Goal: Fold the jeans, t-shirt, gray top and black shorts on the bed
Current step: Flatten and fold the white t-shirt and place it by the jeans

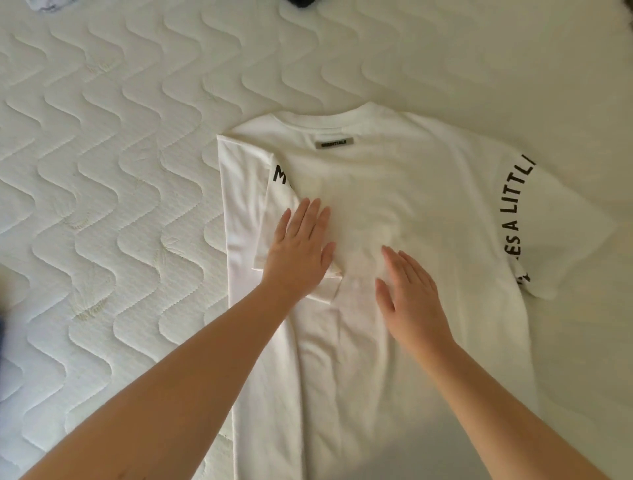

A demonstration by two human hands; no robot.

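A white t-shirt (411, 192) with black lettering lies flat on the bed, collar away from me and a grey label below the collar. Its left side and left sleeve are folded inward over the body. My left hand (301, 246) presses flat on that folded sleeve with straight fingers. My right hand (411, 291) lies flat on the middle of the shirt, fingers straight. The right sleeve (548, 233) is spread out to the right, with the lettering curving along its shoulder.
The quilted white mattress (102, 171) stretches to the left and beyond the shirt. A dark garment (301, 2) shows at the top edge, a pale cloth (48, 4) at the top left, and a blue-dark patch (2, 335) at the left edge.
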